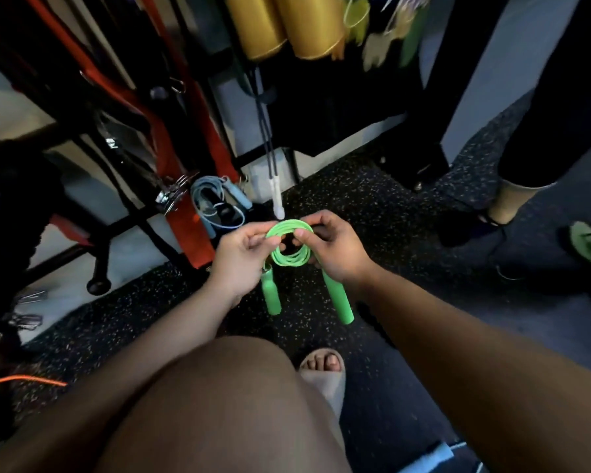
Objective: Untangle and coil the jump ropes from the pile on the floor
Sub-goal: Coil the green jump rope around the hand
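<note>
Rope [289,245], green, is up off the floor [372,206] between my two hands, wound into a small bundle of loops above my knee [219,404]. My left hand [243,257] pinches the loops on their left side, thumb and fingertips closed on the strands. My right hand [335,250] grips the right side, thumb pressed on the front and fingers curled over the top. How many turns the coil has I cannot count, since my fingers cover part of it and the strands run together.

Two green handles hang down from the bundle. The left handle [271,297] drops from below my left hand, and its joint with the cord is half hidden by my palm. The right handle [338,302] comes out from under the heel of my right hand, so its upper end is covered.

At the far edge of the floor, against a dark rack, a blue rope [215,206] lies in a loose heap, partly behind orange straps [185,199]. A white handle [277,196] hangs on dark cords just beyond my hands. Gold cylinders [287,25] at the top are blurred and cut off.

At the left edge of the floor an orange cord [24,380] runs out of view. At the near edge something blue [430,455] is cropped, too little showing to name. My foot [325,367] peeks out beside my knee. At the right edge stands another person's leg [512,199], the rest out of view.
</note>
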A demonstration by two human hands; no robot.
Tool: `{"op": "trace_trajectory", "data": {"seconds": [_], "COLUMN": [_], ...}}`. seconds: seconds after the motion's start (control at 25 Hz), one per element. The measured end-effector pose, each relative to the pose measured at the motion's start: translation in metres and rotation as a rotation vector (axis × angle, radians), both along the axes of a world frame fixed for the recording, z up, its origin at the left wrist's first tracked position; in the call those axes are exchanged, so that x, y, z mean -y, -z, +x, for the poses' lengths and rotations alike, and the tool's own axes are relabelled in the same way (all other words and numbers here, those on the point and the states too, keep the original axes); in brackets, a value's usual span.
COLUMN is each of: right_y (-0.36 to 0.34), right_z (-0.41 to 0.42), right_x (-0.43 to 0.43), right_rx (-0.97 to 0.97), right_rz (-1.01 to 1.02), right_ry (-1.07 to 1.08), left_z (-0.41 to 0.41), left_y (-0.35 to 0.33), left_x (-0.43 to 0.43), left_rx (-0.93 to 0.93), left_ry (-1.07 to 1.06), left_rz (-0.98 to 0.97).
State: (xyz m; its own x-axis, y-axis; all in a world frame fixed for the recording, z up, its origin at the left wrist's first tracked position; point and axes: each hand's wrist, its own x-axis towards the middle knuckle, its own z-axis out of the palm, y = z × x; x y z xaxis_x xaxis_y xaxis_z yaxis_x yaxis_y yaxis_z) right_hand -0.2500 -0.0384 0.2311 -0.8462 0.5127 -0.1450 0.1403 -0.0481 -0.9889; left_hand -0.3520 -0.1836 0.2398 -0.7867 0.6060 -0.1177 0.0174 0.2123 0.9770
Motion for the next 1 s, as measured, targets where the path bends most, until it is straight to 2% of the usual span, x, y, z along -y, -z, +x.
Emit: {"op": "trace_trajectory", "data": {"seconds": [0.24, 0.4, 0.52, 0.8, 0.88, 1.0], "right_y": [0.021, 0.042, 0.058, 0.078, 0.087, 0.093], "right_z": [-0.092, -0.138, -0.155, -0.21, -0.229, -0.254], "right_x": [0.019, 0.031, 0.034, 0.015, 0.012, 0.011], "right_rx": [0.016, -0.009, -0.053, 0.069, 0.061, 0.026], "right_rz": [0.037, 0.174, 0.227, 0.043, 0.011, -0.071], "right_ry": [-0.08, -0.083, -0.044, -0.088, -0.065, -0.019], "left_z": [-0.057, -0.088, -0.108, -0.155, -0.167, -0.189], "left_y": [0.03, 0.043, 0.058, 0.075, 0.08, 0.089], "left_x": [0.023, 0.03, 0.028, 0.014, 0.01, 0.005], "left_rx": [-0.135, -0.258, -0.356, -0.276, -0.308, -0.203], "left_ry": [-0.277, -0.364, -0.351, -0.399, -0.444, -0.483], "left_rz": [-0.051, -0.07, -0.093, -0.096, -0.13, -0.193]}}
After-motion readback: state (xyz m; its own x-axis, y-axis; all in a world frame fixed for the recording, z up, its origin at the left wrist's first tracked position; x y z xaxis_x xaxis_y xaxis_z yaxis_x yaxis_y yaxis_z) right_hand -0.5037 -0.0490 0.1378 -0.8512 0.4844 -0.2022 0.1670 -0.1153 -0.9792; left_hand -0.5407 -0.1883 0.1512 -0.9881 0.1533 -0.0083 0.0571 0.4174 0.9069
